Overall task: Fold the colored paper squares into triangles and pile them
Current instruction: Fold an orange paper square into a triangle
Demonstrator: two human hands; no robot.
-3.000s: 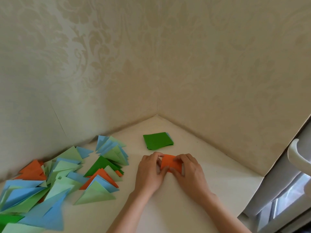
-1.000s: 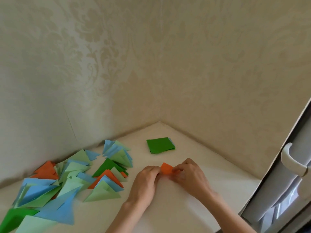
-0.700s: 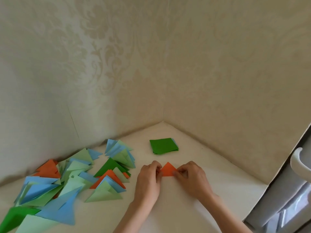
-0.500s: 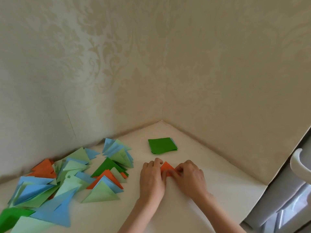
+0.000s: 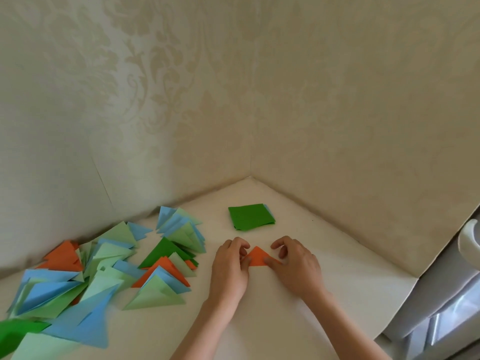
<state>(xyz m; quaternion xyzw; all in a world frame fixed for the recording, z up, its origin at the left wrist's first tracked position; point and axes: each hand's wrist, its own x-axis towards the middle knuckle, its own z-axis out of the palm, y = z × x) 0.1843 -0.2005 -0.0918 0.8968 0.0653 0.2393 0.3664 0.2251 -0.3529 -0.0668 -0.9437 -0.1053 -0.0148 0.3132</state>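
Observation:
An orange paper triangle point(image 5: 257, 258) lies flat on the cream tabletop point(image 5: 324, 294), point away from me. My left hand point(image 5: 228, 268) is at its left corner, with the thumb and curled forefinger pinching that corner. My right hand point(image 5: 296, 266) presses its thumb on the lower right edge, while its other fingers are loosely curled above the table. A small stack of dark green paper squares point(image 5: 250, 216) sits just behind the triangle, towards the wall corner. A loose pile of folded triangles point(image 5: 109, 268) in blue, light green, dark green and orange spreads over the left side.
Patterned walls point(image 5: 337, 126) meet in a corner right behind the green stack. The table's right edge point(image 5: 400, 307) drops off beside a white door with a handle point(image 5: 467, 242). Bare tabletop lies in front of my hands.
The orange paper has gone from a part-folded piece under my fingers to a flat triangle. My fingers have drawn apart to its two lower corners. The view shifted slightly.

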